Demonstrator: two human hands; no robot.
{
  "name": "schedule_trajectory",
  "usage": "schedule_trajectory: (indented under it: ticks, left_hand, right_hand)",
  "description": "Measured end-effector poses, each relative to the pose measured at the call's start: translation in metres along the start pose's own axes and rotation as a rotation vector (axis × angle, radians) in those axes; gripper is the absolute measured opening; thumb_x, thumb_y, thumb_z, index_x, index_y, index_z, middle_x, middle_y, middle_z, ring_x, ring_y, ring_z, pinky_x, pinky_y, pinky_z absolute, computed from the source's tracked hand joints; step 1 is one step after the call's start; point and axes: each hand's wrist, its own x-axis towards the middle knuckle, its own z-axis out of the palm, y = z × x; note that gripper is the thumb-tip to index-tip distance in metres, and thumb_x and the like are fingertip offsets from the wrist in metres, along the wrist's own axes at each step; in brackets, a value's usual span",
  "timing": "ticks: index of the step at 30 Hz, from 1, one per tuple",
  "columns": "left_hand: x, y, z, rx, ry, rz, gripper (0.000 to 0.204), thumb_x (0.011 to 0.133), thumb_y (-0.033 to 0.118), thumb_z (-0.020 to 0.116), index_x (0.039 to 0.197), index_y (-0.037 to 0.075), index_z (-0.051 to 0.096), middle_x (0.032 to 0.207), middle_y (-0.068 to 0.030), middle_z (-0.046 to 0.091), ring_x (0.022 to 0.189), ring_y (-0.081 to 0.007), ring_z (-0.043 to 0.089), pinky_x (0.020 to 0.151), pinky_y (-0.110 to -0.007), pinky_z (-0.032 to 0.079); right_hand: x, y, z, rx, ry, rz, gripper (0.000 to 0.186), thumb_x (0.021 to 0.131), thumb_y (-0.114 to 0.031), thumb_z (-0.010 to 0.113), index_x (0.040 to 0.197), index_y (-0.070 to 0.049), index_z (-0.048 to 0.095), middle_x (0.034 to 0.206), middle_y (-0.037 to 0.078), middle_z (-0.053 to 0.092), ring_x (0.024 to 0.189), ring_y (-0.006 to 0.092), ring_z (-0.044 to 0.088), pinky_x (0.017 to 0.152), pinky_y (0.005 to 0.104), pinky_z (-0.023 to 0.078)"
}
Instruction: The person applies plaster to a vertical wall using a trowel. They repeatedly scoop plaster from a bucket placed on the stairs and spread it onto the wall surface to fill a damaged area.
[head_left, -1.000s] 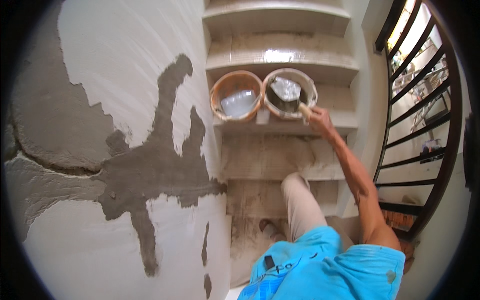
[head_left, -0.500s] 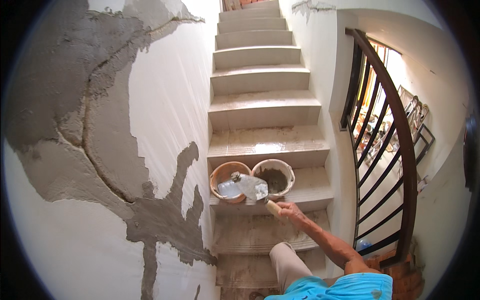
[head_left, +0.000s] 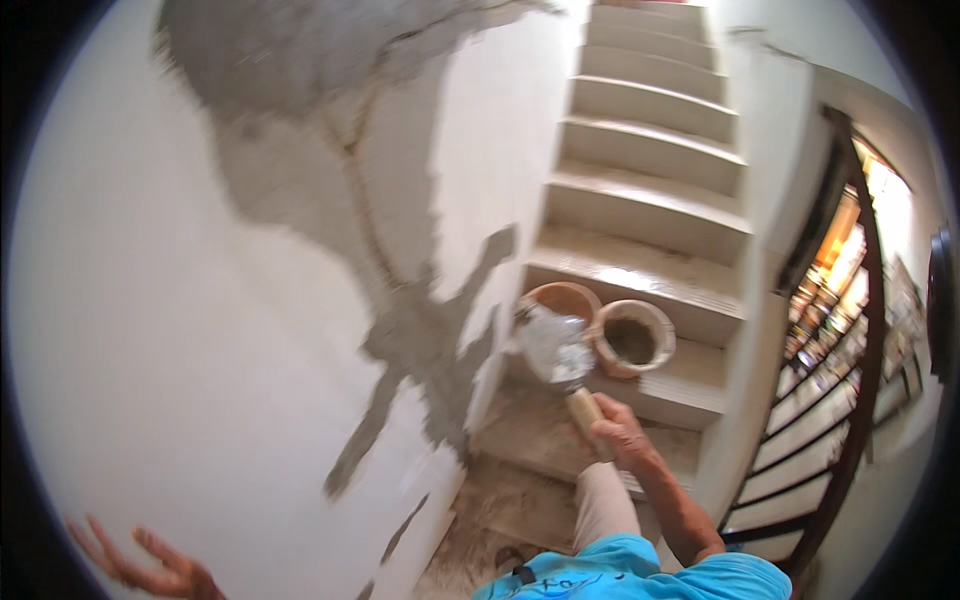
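My right hand (head_left: 622,432) grips the wooden handle of a trowel (head_left: 553,345), its metal blade pointing up and left with a small grey dab near the tip. The blade covers part of an orange-brown bucket (head_left: 568,296) on a stair tread. Beside that bucket, on its right, stands a whitish bucket (head_left: 662,343) with grey mortar (head_left: 630,341) inside. At the lower left my left hand (head_left: 150,568) is open, fingers spread and holding nothing, in front of the white wall (head_left: 200,400).
Pale stairs (head_left: 640,200) climb away ahead of me. Grey mortar patches (head_left: 430,340) and a long crack (head_left: 370,225) mark the left wall. On the right runs a dark railing (head_left: 868,320) with black bars, and clutter shows beyond it.
The view has swung left and tilted, so stairs and buckets sit further right. My left hand has come into view at the lower left. The trowel blade has turned more upward, still in my right hand.
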Motion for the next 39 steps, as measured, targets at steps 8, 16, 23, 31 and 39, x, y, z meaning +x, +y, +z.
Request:
schedule_trajectory:
  ticks: [8, 16, 23, 31, 39]
  left_hand:
    - [0.073, -0.035, -0.039, 0.173, 0.061, 0.248, 0.042, 0.108, 0.026, 0.051, 0.145, 0.006, 0.053, 0.158, -0.0162, 0.046, 0.151, -0.0322, 0.036, 0.125, -0.054, 0.029]
    - [0.111, -0.074, -0.035, 0.270, 0.047, 0.318, 0.043, 0.107, 0.029, 0.051, 0.145, 0.009, 0.054, 0.156, -0.0130, 0.050, 0.151, -0.0320, 0.037, 0.125, -0.055, 0.027]
    - [0.161, -0.080, -0.008, 0.175, 0.101, 0.326, 0.045, 0.107, 0.029, 0.052, 0.150, 0.016, 0.051, 0.158, -0.0107, 0.048, 0.151, -0.0301, 0.036, 0.126, -0.052, 0.027]
    - [0.179, -0.072, 0.015, 0.284, 0.152, 0.360, 0.047, 0.108, 0.035, 0.049, 0.151, 0.017, 0.050, 0.159, -0.0085, 0.046, 0.154, -0.0280, 0.031, 0.128, -0.050, 0.025]
    - [0.176, -0.078, 0.017, 0.281, 0.153, 0.387, 0.049, 0.109, 0.039, 0.045, 0.152, 0.017, 0.049, 0.159, -0.0090, 0.047, 0.154, -0.0283, 0.032, 0.128, -0.051, 0.024]
  right_hand:
    - [0.017, -0.033, 0.070, 0.100, -0.210, -0.104, 0.074, 0.074, -0.040, 0.073, 0.130, 0.004, 0.056, 0.088, 0.010, 0.066, 0.064, 0.0119, 0.061, 0.051, 0.0269, 0.048]
    - [0.030, -0.074, 0.134, 0.115, -0.229, -0.266, 0.075, 0.073, -0.031, 0.070, 0.135, 0.006, 0.052, 0.092, 0.008, 0.061, 0.059, 0.0107, 0.056, 0.048, 0.0239, 0.046]
    - [0.062, -0.090, 0.167, 0.147, -0.278, -0.389, 0.086, 0.075, -0.034, 0.077, 0.145, 0.006, 0.047, 0.092, 0.010, 0.062, 0.059, 0.0101, 0.057, 0.043, 0.0226, 0.048]
    - [0.081, -0.120, 0.209, 0.047, -0.155, -0.550, 0.074, 0.075, -0.016, 0.064, 0.146, 0.003, 0.053, 0.099, 0.010, 0.068, 0.071, 0.0095, 0.061, 0.057, 0.0233, 0.049]
    - [0.097, -0.131, 0.240, -0.400, 0.157, -0.857, 0.073, 0.075, 0.003, 0.061, 0.147, -0.005, 0.056, 0.116, 0.012, 0.071, 0.096, 0.0159, 0.067, 0.080, 0.0288, 0.055]
